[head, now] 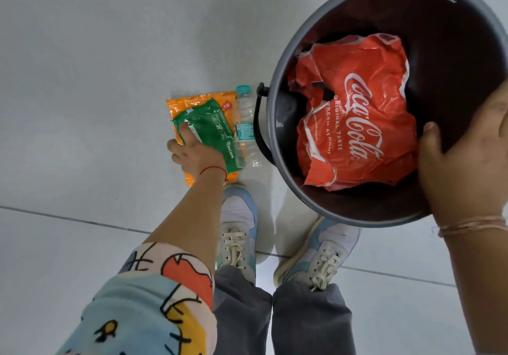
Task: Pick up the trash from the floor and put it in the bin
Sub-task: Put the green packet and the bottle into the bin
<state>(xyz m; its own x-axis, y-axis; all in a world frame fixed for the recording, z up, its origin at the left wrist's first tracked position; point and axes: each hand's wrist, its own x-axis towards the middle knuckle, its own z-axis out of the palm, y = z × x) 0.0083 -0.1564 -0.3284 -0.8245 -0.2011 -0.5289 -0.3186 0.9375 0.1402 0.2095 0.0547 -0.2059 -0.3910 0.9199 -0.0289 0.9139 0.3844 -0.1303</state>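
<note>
A green wrapper point(213, 128) lies on an orange packet point(192, 101) on the floor, with a clear plastic bottle point(244, 123) alongside to the right. My left hand point(192, 154) reaches down onto the green wrapper, fingers pressed on it and curling at its near end. The round grey bin point(277, 85) is tilted toward me, with a crumpled red Coca-Cola wrapper point(357, 112) inside. My right hand point(464, 162) grips the bin's near right rim, thumb inside.
Pale floor tiles point(82, 79) with grout lines spread all around. My two feet in light sneakers point(239, 231) stand just behind the trash. The bin's black handle point(258, 123) hangs beside the bottle.
</note>
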